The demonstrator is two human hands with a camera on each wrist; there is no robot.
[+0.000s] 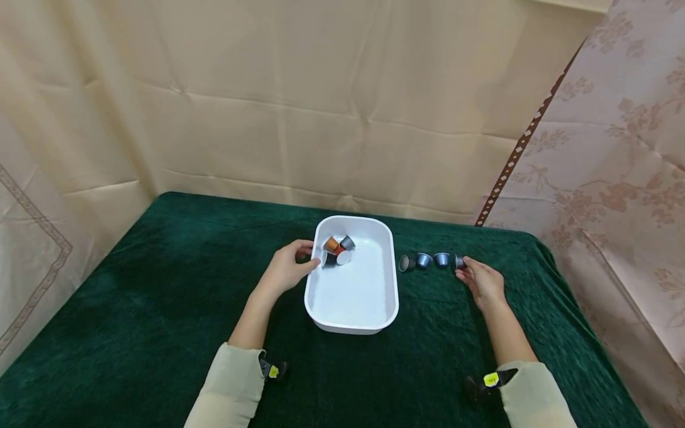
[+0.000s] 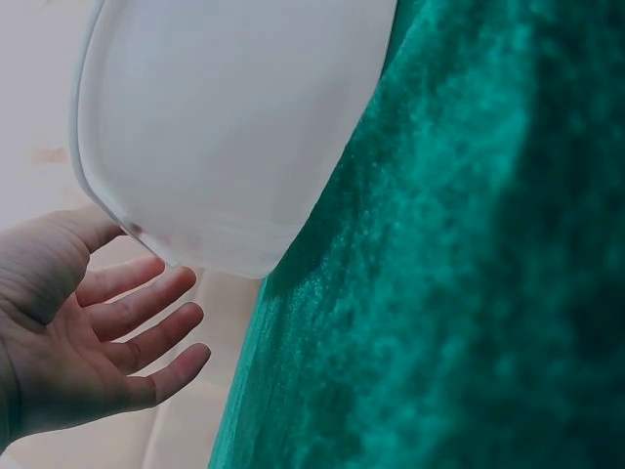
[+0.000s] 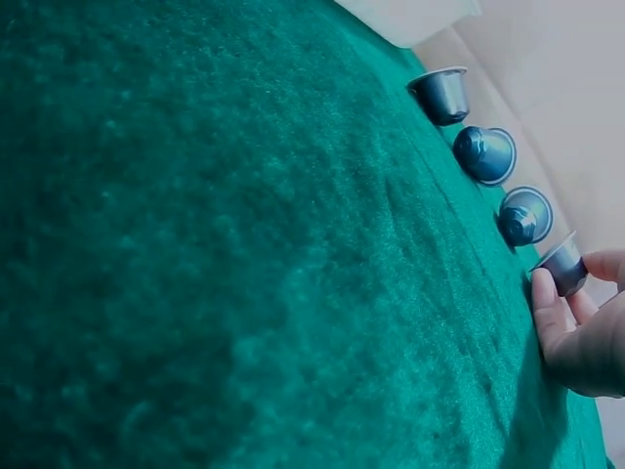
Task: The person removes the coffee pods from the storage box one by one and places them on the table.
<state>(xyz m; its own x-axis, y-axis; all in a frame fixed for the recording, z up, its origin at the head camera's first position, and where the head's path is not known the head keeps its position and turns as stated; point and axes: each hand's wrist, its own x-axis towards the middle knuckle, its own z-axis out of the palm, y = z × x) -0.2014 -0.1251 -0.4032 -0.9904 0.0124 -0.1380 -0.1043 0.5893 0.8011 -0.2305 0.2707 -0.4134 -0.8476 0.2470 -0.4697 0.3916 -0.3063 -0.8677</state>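
My right hand point(image 1: 484, 285) pinches a dark blue-grey coffee capsule point(image 3: 563, 266) between thumb and fingers at the right end of a row. Beside it lie a light-rimmed blue capsule point(image 1: 441, 259), a second blue capsule point(image 1: 424, 260) and a dark capsule point(image 1: 406, 263). At the left side of a white tray point(image 1: 350, 297), my left hand point(image 1: 286, 267) has its thumb at the rim, the other fingers loosely spread outside it. Inside the tray's far left part sit an orange capsule point(image 1: 330, 244), a grey capsule point(image 1: 347, 242) and several others bunched together.
A dark green velvet cloth point(image 1: 160, 297) covers the table. Beige curtain point(image 1: 267, 119) hangs behind the far edge, and a floral pink curtain point(image 1: 615, 178) stands along the right. Both wrists wear small dark straps with yellow tags.
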